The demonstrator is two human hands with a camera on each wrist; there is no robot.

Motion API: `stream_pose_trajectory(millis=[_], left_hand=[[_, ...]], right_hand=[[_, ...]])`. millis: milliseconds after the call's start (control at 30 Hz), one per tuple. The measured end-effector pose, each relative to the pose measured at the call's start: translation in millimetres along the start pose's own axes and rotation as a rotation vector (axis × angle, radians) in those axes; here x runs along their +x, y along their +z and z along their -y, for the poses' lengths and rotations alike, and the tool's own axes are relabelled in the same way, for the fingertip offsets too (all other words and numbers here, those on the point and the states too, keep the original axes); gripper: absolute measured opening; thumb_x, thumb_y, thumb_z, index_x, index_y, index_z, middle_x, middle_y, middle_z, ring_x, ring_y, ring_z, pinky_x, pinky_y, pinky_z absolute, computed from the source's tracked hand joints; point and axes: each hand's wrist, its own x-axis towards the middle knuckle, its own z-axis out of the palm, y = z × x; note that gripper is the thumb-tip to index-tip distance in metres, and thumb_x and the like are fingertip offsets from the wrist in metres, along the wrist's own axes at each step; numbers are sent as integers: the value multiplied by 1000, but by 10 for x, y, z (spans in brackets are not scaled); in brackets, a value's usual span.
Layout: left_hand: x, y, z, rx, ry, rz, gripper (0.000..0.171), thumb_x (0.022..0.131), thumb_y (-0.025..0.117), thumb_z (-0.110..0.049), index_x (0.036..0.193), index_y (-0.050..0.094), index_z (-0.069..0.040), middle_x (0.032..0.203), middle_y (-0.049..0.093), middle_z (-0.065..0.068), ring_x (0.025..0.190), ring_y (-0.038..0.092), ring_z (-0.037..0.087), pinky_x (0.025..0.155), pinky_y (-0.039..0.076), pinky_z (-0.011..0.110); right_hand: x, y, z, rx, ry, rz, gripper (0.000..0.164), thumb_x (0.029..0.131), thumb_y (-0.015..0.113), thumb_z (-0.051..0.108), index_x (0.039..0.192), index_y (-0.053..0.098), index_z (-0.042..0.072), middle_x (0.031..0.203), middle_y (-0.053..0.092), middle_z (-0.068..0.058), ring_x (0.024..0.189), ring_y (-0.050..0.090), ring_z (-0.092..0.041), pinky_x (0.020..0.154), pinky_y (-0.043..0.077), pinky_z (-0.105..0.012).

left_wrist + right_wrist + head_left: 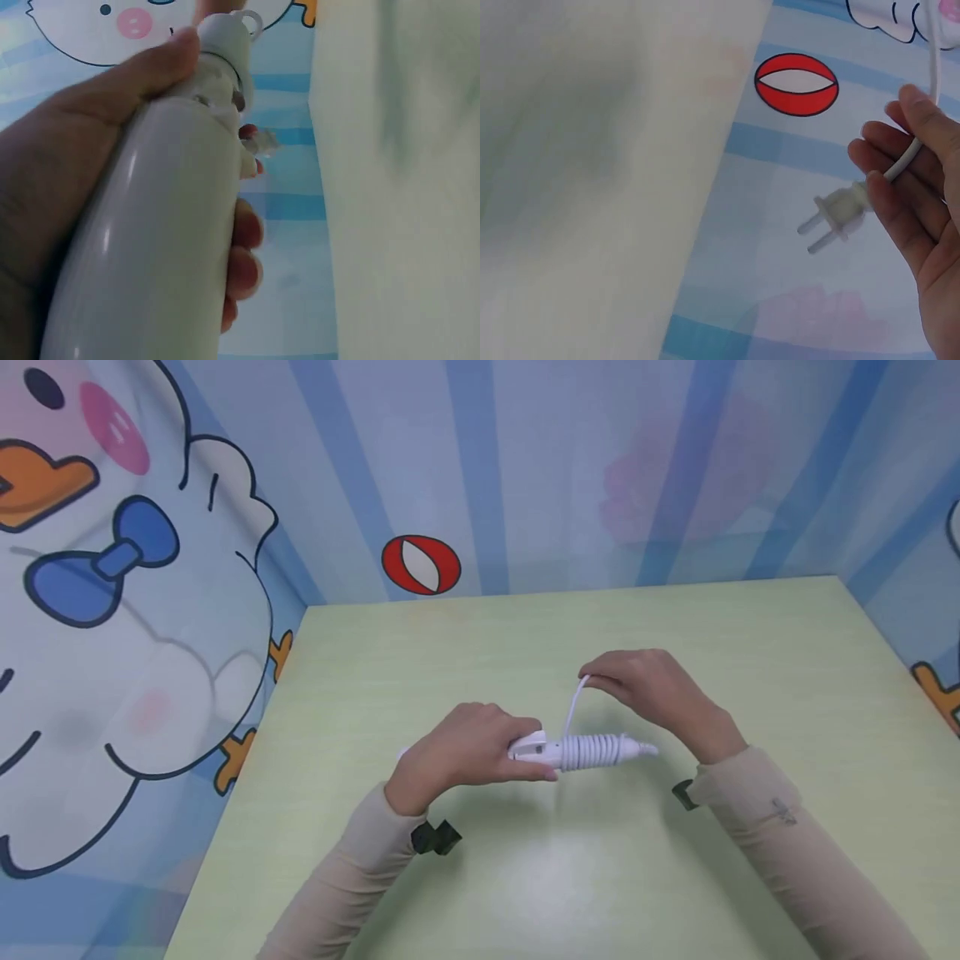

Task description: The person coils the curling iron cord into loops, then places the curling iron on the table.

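Observation:
My left hand (471, 745) grips a white wand-shaped electric appliance (531, 748), holding it level above the table. Its smooth, rounded body (154, 225) fills the middle of the left wrist view, with the thumb along one side and fingertips wrapped round the other. Several turns of white cord (592, 752) are wound about its narrower right part, which tapers to a tip. From these coils a straight length of cord rises to my right hand (648, 689), up and to the right. There the thumb and fingers hold the cord (905, 161), and a two-pin plug (842, 210) sticks out beyond the fingers.
A pale green table (570, 868) lies below both hands. Behind it stands a blue striped backdrop (540, 468) with a red and white ball print, and a large cartoon duck (150, 635) is printed at the left. Dark straps circle both sleeved wrists.

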Motion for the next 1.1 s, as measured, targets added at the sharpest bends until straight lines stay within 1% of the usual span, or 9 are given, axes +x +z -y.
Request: stream_pose_trajectory(millis=[167,300,433,533,600,733,833,967,1100], left_hand=[[78,96,-26,92,-97,12,44,78,54,-66,86,54,-23,60,48,-8,51,44,7,46,34,24],[159,182,5,122,-178,18,46,79,53,-66,91,56,-21,61,50,-7,51,45,10,45,34,25],[230,249,103,108,-276,-7,48,80,51,-67,91,55,-21,61,51,-5,50,46,11,43,34,26],[265,284,206,71,-346,-63,49,80,48,-69,89,53,-21,61,51,-4,50,46,12,43,34,26],[276,290,270,18,-388,-106,49,80,48,-68,88,52,-21,62,50,-2,51,46,13,44,33,26],[278,269,362,-144,-450,-189,46,80,54,-65,89,54,-19,63,51,-1,53,48,14,46,34,27],[270,238,395,-246,-477,-240,45,79,57,-63,91,54,-19,65,53,-1,53,49,14,46,35,28],[265,198,398,-320,-488,-266,48,78,55,-65,94,55,-20,68,55,-1,54,49,14,46,36,27],[257,158,376,-375,-486,-271,47,78,55,-65,95,56,-20,70,56,-1,56,51,15,48,38,27]], right_hand=[[97,-97,132,-75,-48,-36,16,78,72,18,94,72,14,89,70,2,78,66,-13,65,51,-33],[162,-133,279,-158,-74,-30,15,77,74,20,90,72,14,82,70,2,70,65,-13,59,51,-33],[162,-103,381,-230,-52,-12,14,76,75,19,88,71,13,77,69,1,61,62,-13,52,49,-31],[139,-40,445,-264,-20,-23,13,78,73,18,88,71,11,75,68,-1,53,59,-13,47,45,-29],[117,13,489,-263,12,-38,13,80,72,19,88,71,9,73,67,-2,49,55,-12,43,41,-28],[49,122,566,-174,132,-43,17,83,68,22,93,69,8,68,64,-1,47,47,-8,42,34,-25],[-15,198,612,-44,248,-15,18,86,65,21,98,68,8,70,64,2,51,46,-5,47,38,-23],[-84,295,652,145,356,27,18,89,62,21,101,68,8,81,67,2,60,53,-6,56,46,-25],[-137,373,651,274,407,29,20,89,61,17,105,67,7,91,69,0,73,61,-8,63,51,-27]])
